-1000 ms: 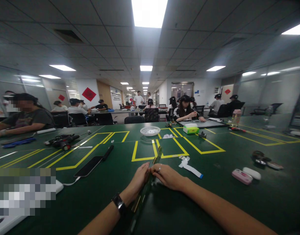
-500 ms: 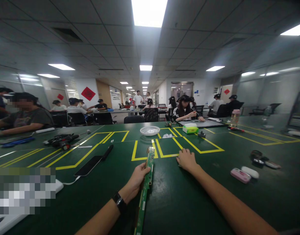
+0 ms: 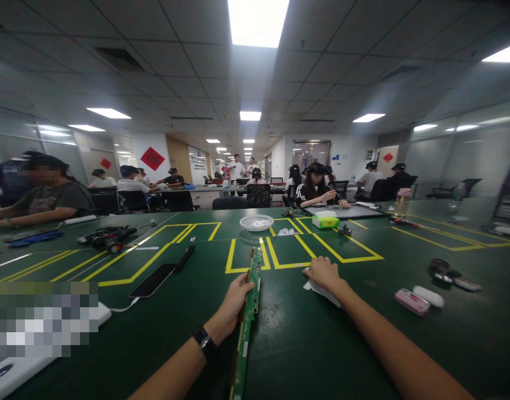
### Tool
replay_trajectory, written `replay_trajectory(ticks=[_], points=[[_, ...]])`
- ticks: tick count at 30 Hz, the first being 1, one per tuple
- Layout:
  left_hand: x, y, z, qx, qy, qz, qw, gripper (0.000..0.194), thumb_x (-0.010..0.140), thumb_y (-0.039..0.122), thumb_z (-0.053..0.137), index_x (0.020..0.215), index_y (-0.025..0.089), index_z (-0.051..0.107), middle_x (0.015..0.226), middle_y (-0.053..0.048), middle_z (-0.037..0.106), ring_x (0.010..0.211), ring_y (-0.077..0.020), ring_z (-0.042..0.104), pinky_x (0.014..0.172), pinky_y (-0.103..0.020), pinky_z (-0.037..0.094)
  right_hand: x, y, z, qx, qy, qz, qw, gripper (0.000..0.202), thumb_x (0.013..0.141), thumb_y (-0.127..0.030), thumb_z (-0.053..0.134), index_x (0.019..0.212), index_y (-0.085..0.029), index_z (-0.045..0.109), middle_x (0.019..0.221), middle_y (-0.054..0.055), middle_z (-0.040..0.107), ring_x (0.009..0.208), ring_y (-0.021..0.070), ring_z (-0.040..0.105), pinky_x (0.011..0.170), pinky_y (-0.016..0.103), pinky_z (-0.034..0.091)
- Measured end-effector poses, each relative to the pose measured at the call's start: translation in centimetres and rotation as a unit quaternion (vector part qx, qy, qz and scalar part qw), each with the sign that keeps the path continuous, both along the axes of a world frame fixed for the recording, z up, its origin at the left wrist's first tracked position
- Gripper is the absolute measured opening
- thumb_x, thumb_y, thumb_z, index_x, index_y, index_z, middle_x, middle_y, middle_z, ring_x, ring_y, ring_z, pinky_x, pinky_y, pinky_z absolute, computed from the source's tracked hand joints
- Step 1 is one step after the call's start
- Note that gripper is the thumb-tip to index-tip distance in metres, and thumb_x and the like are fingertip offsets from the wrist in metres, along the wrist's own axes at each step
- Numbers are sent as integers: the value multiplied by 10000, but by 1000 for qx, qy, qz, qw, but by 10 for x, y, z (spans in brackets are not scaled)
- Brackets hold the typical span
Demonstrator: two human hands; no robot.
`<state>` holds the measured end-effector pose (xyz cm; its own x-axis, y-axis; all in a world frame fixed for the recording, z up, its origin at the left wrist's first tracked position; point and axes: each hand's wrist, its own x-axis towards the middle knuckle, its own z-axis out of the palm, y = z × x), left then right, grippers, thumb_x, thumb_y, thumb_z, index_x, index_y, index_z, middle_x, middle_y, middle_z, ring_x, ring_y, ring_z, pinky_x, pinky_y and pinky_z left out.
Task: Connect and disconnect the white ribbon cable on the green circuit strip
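- The green table spreads past both sides of the view, its near edge out of frame; yellow tape marks oblong outlines on its surface. Between the board and the right hand lies a stretch of plain tabletop, room for either hand to shift sideways.
- A person sits at the table's far edge, fingers too small to read.
- A white device at lower left is cut off by the frame and partly masked by blurred squares.
- The long green circuit board points away from the wearer, near end cut off at the bottom; whether it touches the table cannot be told.
- The white basket stands well beyond the board's far end.
- The left hand is closed around the board, thumb on its face, other fingers mostly hidden behind it.
- The right hand lies over a white strip with bent fingers; how tightly they close on it cannot be told.
- The phone rests left of the left hand, well apart.
- That white strip is largely covered by hand and wrist, only slivers showing.
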<state>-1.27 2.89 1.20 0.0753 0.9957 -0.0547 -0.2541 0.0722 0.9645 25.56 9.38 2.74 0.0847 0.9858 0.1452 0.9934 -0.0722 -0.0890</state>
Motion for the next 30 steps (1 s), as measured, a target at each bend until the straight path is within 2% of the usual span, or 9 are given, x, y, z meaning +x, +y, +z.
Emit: replay_trajectory(ticks=[4, 8, 11, 14, 16, 18, 22, 26, 30], points=[[0, -2, 1, 8, 1, -3, 1000, 300, 765, 104, 569, 1062, 139, 597, 730, -8, 671, 510, -95, 593, 508, -181, 484, 0, 3, -1, -8, 43, 20, 999, 358, 782, -409, 597, 997, -125, 634, 1113, 187, 588, 1067, 331, 528, 793, 405, 417], [0, -5, 4, 11, 5, 1, 1000, 289, 769, 142, 594, 1058, 154, 601, 701, 7, 656, 494, -94, 580, 514, -186, 479, -14, 4, -1, 8, 171, 136, 976, 180, 743, -259, 625, 874, -135, 624, 892, 90, 648, 847, 206, 596, 700, 280, 416], [0, -5, 4, 11, 10, 23, 1000, 261, 783, 165, 596, 1043, 147, 594, 692, 9, 645, 527, -99, 593, 545, -186, 485, -40, -7, -2, -25, 315, 227, 921, 188, 748, -314, 630, 813, -138, 613, 738, 26, 617, 668, 136, 568, 588, 232, 407], [-1, -4, 2, 29, 8, 35, 999, 242, 802, 209, 600, 1036, 150, 579, 718, 7, 643, 570, -102, 608, 567, -184, 488, -70, -27, -3, -143, 459, 263, 836, 323, 781, -470, 585, 797, -147, 584, 570, -37, 531, 471, 92, 490, 456, 206, 379], [-2, -3, -1, 33, 7, 35, 999, 233, 819, 238, 590, 1037, 158, 563, 676, 24, 620, 517, -91, 582, 541, -182, 481, -85, -39, -5, -199, 502, 292, 790, 391, 781, -537, 572, 743, -148, 562, 512, -52, 505, 407, 75, 448, 408, 193, 353], [-2, -2, -4, 35, 5, 30, 999, 229, 836, 265, 573, 1040, 165, 548, 626, 43, 591, 445, -77, 536, 495, -178, 463, -94, -47, -8, -220, 523, 314, 761, 430, 778, -566, 571, 702, -143, 554, 487, -54, 501, 374, 59, 414, 377, 179, 311], [-2, 0, -10, 46, 1, 7, 999, 274, 844, 322, 569, 1074, 179, 529, 593, 54, 570, 398, -71, 505, 433, -167, 424, -97, -48, -15, -217, 555, 310, 741, 454, 778, -577, 574, 704, -129, 573, 482, -56, 507, 349, 39, 377, 350, 169, 252], [0, -1, -12, 48, -1, -12, 999, 335, 834, 345, 578, 1120, 182, 511, 629, 37, 600, 443, -89, 554, 438, -172, 431, -96, -44, -18, -218, 572, 296, 733, 460, 772, -577, 582, 726, -119, 592, 514, -40, 543, 366, 45, 421, 360, 168, 295], [2, -4, -10, 46, 3, -11, 999, 328, 836, 333, 573, 1119, 179, 507, 643, 27, 616, 459, -94, 570, 462, -181, 453, -97, -44, -17, -213, 570, 291, 738, 453, 764, -564, 596, 708, -114, 596, 528, -33, 551, 383, 48, 438, 369, 168, 339]])
